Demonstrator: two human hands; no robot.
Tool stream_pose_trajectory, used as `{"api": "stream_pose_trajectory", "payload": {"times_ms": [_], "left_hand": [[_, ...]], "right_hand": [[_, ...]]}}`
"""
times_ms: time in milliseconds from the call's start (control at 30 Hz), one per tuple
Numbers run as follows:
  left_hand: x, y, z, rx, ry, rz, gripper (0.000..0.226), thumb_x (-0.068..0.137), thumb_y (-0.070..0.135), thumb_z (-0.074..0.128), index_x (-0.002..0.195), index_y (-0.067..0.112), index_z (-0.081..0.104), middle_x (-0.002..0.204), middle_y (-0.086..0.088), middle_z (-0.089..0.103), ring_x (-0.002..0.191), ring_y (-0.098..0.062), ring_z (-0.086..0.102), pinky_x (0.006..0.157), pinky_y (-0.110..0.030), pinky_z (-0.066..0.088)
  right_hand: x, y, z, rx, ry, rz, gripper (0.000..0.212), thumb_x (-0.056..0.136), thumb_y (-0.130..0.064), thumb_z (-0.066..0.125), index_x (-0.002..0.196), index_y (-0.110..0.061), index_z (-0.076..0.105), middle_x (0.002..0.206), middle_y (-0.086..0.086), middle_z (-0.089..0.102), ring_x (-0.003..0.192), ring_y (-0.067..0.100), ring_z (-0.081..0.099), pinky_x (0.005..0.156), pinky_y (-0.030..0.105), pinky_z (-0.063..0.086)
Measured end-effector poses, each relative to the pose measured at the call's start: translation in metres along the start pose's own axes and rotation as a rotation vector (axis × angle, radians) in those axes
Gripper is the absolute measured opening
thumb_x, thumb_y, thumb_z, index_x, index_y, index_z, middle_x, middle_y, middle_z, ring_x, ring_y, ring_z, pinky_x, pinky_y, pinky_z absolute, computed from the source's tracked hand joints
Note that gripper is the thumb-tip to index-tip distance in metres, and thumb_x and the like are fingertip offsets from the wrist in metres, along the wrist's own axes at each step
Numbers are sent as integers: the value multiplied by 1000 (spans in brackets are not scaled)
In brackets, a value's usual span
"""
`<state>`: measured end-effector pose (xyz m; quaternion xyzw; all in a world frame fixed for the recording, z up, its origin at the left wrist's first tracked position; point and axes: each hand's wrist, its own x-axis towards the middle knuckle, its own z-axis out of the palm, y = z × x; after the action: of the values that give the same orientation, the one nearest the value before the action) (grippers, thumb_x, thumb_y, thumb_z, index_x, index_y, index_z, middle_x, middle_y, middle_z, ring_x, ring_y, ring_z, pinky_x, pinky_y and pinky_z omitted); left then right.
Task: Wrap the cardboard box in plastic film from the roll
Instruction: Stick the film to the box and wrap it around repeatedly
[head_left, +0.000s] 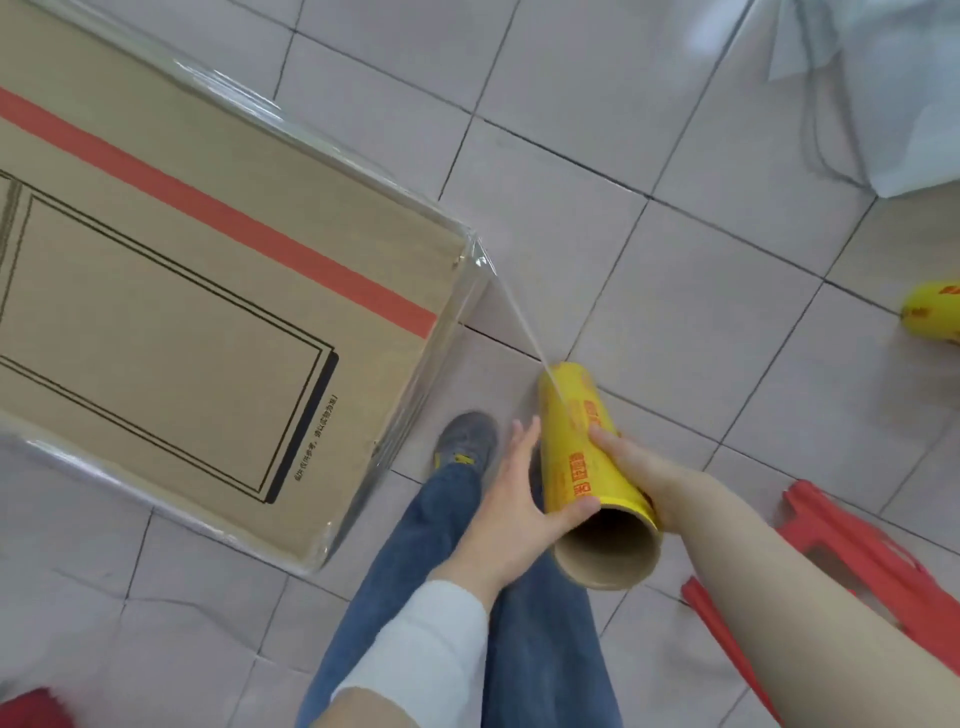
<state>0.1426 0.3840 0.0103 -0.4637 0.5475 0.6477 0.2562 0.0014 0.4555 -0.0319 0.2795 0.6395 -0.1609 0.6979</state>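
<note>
A large cardboard box (208, 291) with a red stripe and black line print stands on the tiled floor at the left, with clear film over its sides and corners. A yellow roll of plastic film (587, 457) on a cardboard tube is held upright between both hands to the right of the box. My left hand (514, 499) presses flat against its left side, thumb at the tube's rim. My right hand (634, 473) grips its right side. A taut strip of film (519, 317) runs from the roll up to the box's near right corner.
A red plastic stool (857, 561) stands at the lower right. A second yellow roll (932, 312) lies at the right edge. White sheeting (883, 93) covers the top right corner. My legs in jeans and a grey shoe (467, 441) are below the roll.
</note>
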Motion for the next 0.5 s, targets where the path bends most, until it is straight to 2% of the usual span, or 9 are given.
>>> {"api": "stream_pose_trajectory", "payload": {"times_ms": [67,133,200,267,333,433,500], "left_hand": [[5,4,-8,199,-98,79,92,74,56,65,147,35,14,155,14,6,141,-3,8,116,-30,15],[4,-2,-10,281,-86,102,86,76,56,63,146,31,20,156,7,15,142,-10,17,116,-33,20],[-4,-15,-10,233,-38,94,86,73,62,62,144,30,25,153,7,25,139,-11,26,115,-36,25],[-16,-29,-6,116,32,58,90,66,71,57,141,33,29,147,8,36,134,-10,35,111,-37,32],[-28,-44,2,-16,103,8,92,61,79,54,139,37,30,140,9,45,128,-7,42,107,-34,38],[-46,-68,12,-86,140,-52,81,69,70,57,137,32,33,130,10,52,121,-5,48,97,-21,41],[-54,-79,6,-39,84,-70,71,73,59,61,133,30,36,127,10,54,120,-5,50,92,-15,40]], "right_hand": [[2,7,10,42,-14,-46,54,96,-44,48,142,-17,38,127,18,59,90,29,63,67,36,52],[3,17,14,111,-48,-22,54,96,-50,45,139,-19,42,126,15,60,102,30,63,70,36,53],[1,30,14,116,-29,-9,51,96,-54,41,131,-18,49,116,14,63,101,29,62,73,34,51],[-1,44,10,113,12,9,50,94,-55,44,122,-15,55,103,16,64,86,27,61,71,32,51],[2,56,12,168,-55,29,57,89,-58,50,123,-13,58,110,21,67,88,28,63,77,36,53],[2,72,29,257,-113,34,56,91,-59,45,113,-9,60,91,17,69,77,27,65,65,33,53],[5,85,40,269,-106,38,53,93,-57,42,112,-9,57,86,15,67,74,25,64,62,34,51]]}}
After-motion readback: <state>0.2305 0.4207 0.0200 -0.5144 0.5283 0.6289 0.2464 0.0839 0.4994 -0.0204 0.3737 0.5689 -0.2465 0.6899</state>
